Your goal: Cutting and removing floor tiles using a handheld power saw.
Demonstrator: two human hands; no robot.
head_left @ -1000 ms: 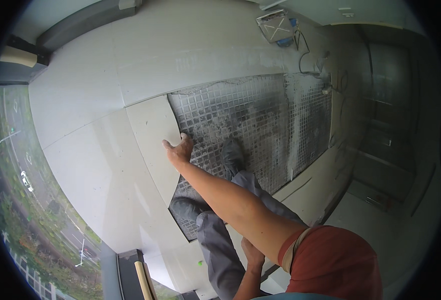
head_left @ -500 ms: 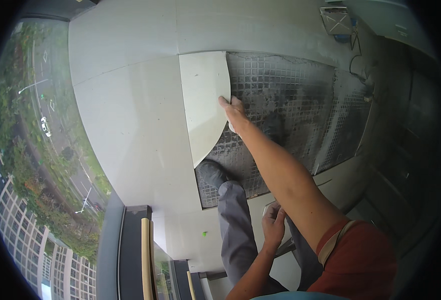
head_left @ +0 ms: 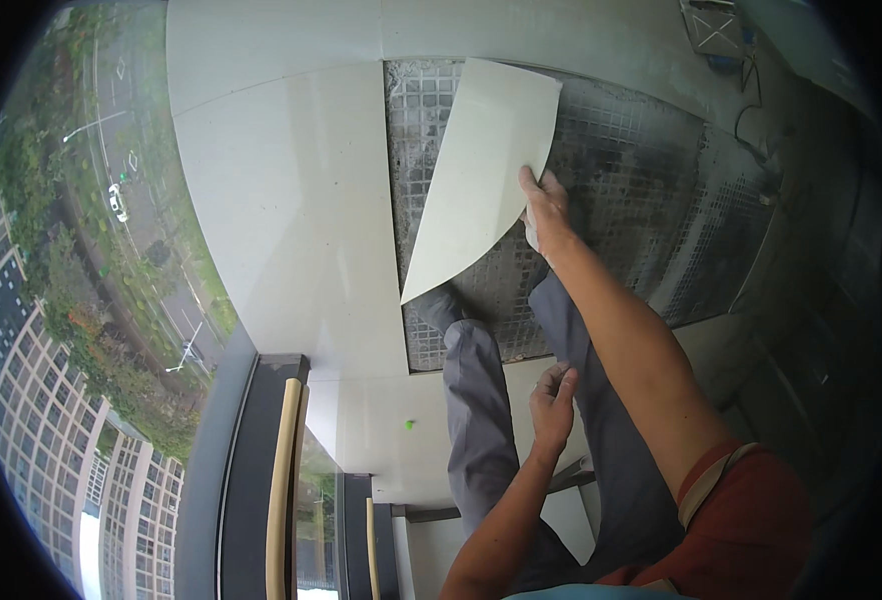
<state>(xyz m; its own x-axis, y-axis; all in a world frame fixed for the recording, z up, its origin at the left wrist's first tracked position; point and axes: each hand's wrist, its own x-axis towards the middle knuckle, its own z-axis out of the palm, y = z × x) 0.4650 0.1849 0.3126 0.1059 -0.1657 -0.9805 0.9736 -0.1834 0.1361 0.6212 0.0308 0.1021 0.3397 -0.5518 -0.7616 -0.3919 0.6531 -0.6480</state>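
My right hand (head_left: 546, 208) grips the curved edge of an off-white cut floor tile (head_left: 486, 165), thumb on top. The tile comes to a point at its near end and is held at a slant over a recess of dark, grid-marked bedding (head_left: 651, 190). My left hand (head_left: 553, 405) hangs near my knees with curled fingers; whatever it may hold is hidden. Beneath the tile's near point, my left shoe (head_left: 439, 306) stands in the recess, partly covered.
Large pale tiles (head_left: 296, 210) border the recess. At the far right sits a square metal box (head_left: 713, 30) with a cord. A window on the left overlooks a road; yellowish rails (head_left: 283, 480) stand at lower left. A small green object (head_left: 410, 425) lies on the floor.
My right hand has moved the cut tile rightward and turned it away from the recess's left edge, baring gridded bedding there. The view has shifted slightly; my left hand stays low, fingers curled.
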